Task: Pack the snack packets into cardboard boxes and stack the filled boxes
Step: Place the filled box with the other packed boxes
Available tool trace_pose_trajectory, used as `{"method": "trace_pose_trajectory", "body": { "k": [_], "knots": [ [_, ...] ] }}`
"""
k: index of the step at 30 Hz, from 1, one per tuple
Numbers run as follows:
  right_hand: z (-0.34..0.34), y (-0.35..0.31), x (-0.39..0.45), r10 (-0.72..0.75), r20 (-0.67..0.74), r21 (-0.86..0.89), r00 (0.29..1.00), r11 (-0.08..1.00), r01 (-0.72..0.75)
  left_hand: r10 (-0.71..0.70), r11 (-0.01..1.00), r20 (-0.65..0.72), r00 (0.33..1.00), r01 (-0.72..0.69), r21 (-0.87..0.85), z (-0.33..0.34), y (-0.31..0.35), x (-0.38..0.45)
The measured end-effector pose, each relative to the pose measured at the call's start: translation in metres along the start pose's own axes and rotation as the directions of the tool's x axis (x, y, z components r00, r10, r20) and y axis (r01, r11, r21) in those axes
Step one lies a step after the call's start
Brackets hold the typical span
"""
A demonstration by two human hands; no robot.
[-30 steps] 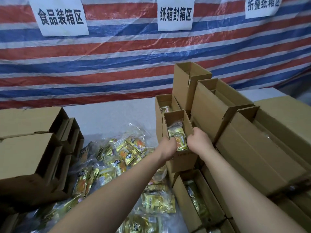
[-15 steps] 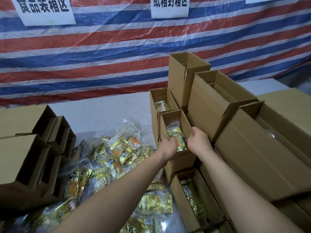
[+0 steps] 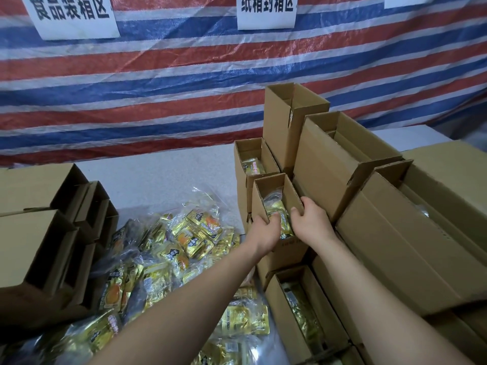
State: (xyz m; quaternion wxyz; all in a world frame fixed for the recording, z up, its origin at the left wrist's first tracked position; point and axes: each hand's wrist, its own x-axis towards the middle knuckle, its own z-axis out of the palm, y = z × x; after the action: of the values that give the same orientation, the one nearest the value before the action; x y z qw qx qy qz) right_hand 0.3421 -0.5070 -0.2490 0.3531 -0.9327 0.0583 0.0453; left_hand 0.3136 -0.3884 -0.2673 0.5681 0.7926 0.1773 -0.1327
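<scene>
A narrow open cardboard box (image 3: 287, 191) with yellow snack packets (image 3: 281, 214) inside sits on top of other boxes at the centre. My left hand (image 3: 263, 231) grips its left wall, fingers curled over the rim. My right hand (image 3: 311, 222) grips its right wall, fingertips over the edge. Another filled open box (image 3: 243, 164) stands just behind it. A further filled box (image 3: 279, 312) lies open below, near my right forearm. A loose heap of yellow snack packets (image 3: 184, 241) in clear bags lies on the table to the left.
Empty open boxes (image 3: 39, 227) lie stacked on their sides at the left. Taller empty boxes (image 3: 284, 119) and large cartons (image 3: 395, 246) crowd the right. A grey table (image 3: 158, 175) runs back to a striped tarp wall (image 3: 184, 88) with paper signs.
Both hands have shifted from the box's near end to its side walls, fingers now over the rims. The camera view dipped slightly; the box stays on the stack.
</scene>
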Motion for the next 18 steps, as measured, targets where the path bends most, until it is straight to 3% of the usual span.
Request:
{"method": "trace_pose_trajectory", "body": {
  "k": [6, 9, 13, 18],
  "knots": [
    [-0.005, -0.016, -0.01, -0.13, -0.041, -0.148, 0.991, 0.981, 0.122, 0.016, 1.0, 0.021, 1.0, -0.016, -0.007, -0.016, -0.003, -0.008],
    [-0.009, -0.025, -0.018, -0.2, -0.086, -0.186, 0.976, 0.966, 0.182, 0.07, 0.995, 0.022, 0.997, -0.071, 0.068, -0.038, -0.003, -0.02],
    [-0.006, -0.044, -0.032, -0.264, -0.129, -0.16, 0.956, 0.957, 0.243, 0.158, 0.973, -0.017, 0.987, -0.153, 0.171, -0.082, -0.013, -0.042],
    [0.026, -0.075, -0.053, -0.307, -0.031, -0.086, 0.951, 0.949, 0.303, 0.203, 0.954, -0.11, 0.973, -0.171, 0.247, -0.143, -0.042, -0.073]
  ]
}}
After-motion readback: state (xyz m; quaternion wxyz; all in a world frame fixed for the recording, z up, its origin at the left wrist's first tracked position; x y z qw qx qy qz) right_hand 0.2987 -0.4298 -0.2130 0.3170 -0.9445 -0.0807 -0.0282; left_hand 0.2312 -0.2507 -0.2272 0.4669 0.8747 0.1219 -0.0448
